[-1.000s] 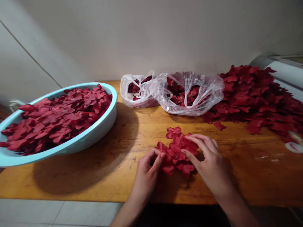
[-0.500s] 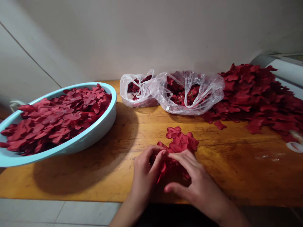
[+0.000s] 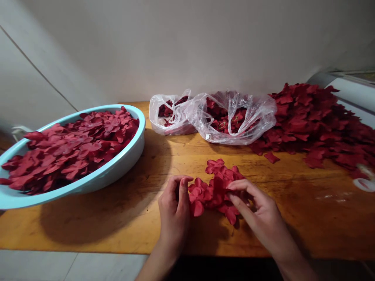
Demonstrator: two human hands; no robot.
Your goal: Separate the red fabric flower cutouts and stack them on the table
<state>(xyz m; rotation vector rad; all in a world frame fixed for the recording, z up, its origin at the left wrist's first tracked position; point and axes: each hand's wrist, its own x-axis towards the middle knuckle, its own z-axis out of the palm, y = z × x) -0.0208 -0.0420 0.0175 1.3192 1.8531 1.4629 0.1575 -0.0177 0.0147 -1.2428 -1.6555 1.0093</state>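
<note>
A small cluster of red artificial flowers (image 3: 202, 191) lies on the wooden table in front of me. At its right side, my right hand (image 3: 254, 210) pinches a dark red flower petal piece (image 3: 219, 189) between thumb and forefinger, just over the cluster. My left hand (image 3: 174, 207) is at the cluster's left edge, fingers curled and thumb against the forefinger. Whatever those curled fingers may hold is hidden. To the left, a light blue basin (image 3: 140, 128) is heaped with loose red petal pieces (image 3: 79, 148).
Behind the cluster stand a small clear plastic bag (image 3: 155, 121) and a larger plastic bag (image 3: 234, 138), both with red pieces inside. A big pile of red petal pieces (image 3: 310, 121) spreads at the right. A white ring (image 3: 365, 185) lies at the table's right.
My hands have moved apart from where they met over the cluster. The right one went right and now pinches a petal piece; the left shifted slightly left.
</note>
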